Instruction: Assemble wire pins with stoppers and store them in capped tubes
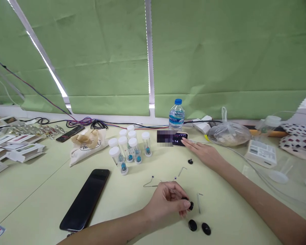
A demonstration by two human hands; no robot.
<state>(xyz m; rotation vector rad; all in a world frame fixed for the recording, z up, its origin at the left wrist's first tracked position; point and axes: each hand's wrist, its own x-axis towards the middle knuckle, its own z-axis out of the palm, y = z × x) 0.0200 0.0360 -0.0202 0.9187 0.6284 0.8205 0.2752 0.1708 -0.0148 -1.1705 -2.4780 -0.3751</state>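
Observation:
My left hand (168, 200) rests on the pale table near the front, fingers curled around a small black knob-like part (190, 205). Two more black round parts (199, 227) lie just right of it, and a small hex key (199, 200) lies beside the fingertips. My right hand (205, 153) reaches across the table with fingers stretched flat, its fingertips touching a small black timer (180, 139) with lit digits. A tiny black part (190, 161) and thin bent wires (150, 183) lie between the hands.
Several clear vials with white caps (129, 148) stand left of centre. A black phone (88, 199) lies face down at front left. A water bottle (176, 115), cloth bag (88, 143), plastic bag of food (228, 133), white box (261, 153) and cables (91, 122) line the back.

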